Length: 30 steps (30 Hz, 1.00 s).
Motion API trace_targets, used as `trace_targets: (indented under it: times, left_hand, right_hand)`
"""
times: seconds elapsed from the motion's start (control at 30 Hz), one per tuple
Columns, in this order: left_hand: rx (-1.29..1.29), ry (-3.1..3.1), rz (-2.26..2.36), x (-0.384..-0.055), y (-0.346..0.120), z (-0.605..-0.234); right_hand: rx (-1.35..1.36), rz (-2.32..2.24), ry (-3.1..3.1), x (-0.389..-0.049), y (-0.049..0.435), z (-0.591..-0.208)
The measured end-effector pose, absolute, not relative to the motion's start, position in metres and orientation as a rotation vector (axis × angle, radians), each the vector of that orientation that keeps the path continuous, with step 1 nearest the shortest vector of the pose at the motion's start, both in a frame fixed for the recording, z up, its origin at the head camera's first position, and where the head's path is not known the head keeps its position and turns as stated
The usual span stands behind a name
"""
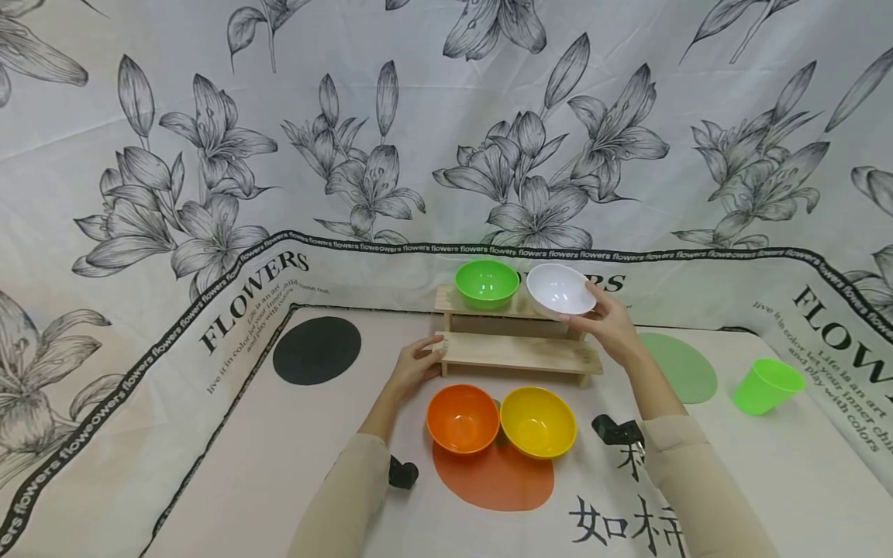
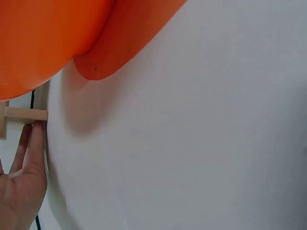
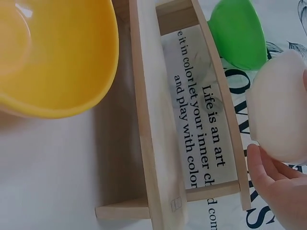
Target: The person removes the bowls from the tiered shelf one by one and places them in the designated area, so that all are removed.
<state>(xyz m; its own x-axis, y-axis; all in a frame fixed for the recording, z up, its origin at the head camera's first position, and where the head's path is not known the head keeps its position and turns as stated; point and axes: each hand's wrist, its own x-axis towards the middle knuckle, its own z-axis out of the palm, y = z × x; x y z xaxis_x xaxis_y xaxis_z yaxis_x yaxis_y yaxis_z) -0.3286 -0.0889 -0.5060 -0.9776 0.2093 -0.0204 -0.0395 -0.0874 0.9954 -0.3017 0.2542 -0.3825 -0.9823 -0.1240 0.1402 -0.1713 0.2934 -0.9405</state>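
Observation:
A white bowl [image 1: 560, 290] is at the right part of the top tier of a two-tier wooden stand [image 1: 519, 353]. My right hand [image 1: 612, 325] pinches it by its right side, thumb low and fingers near the rim. Whether its base touches the board I cannot tell. Beside it, on the same tier, sits a green bowl [image 1: 487, 284]. My left hand [image 1: 413, 366] touches the left end of the lower board with fairly straight fingers, seen also in the left wrist view against the wood [image 2: 29, 114]. An orange bowl [image 1: 463, 419] and a yellow bowl [image 1: 539, 422] stand in front of the stand.
An orange round mat [image 1: 494, 488] lies under the front bowls. A black round mat [image 1: 317, 350] is at the left, a green one [image 1: 678, 367] at the right. Farther right stands a green cup [image 1: 767, 385]. Flower-printed cloth [image 1: 377, 287] rises behind the stand.

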Motion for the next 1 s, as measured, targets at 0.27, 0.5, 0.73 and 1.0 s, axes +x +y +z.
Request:
trace_targets:
  times: [0.27,0.5,0.73,1.0]
  left_hand:
    - [0.174,2.004,2.18,-0.328,-0.089,-0.506]
    - [0.19,2.016,2.163,-0.329,-0.088,-0.508]
    - [0.297,1.997,2.201,-0.33,-0.091,-0.511]
    - [0.207,2.015,2.168,-0.327,-0.091,-0.505]
  right_hand:
    - [0.303,1.841,-2.486,-0.291,0.259,-0.389]
    - [0.339,1.883,-2.45,-0.28,0.263,-0.393]
    - [0.347,1.833,-2.488,-0.268,0.268,-0.397]
    - [0.336,1.839,-2.542,-0.255,0.27,-0.401]
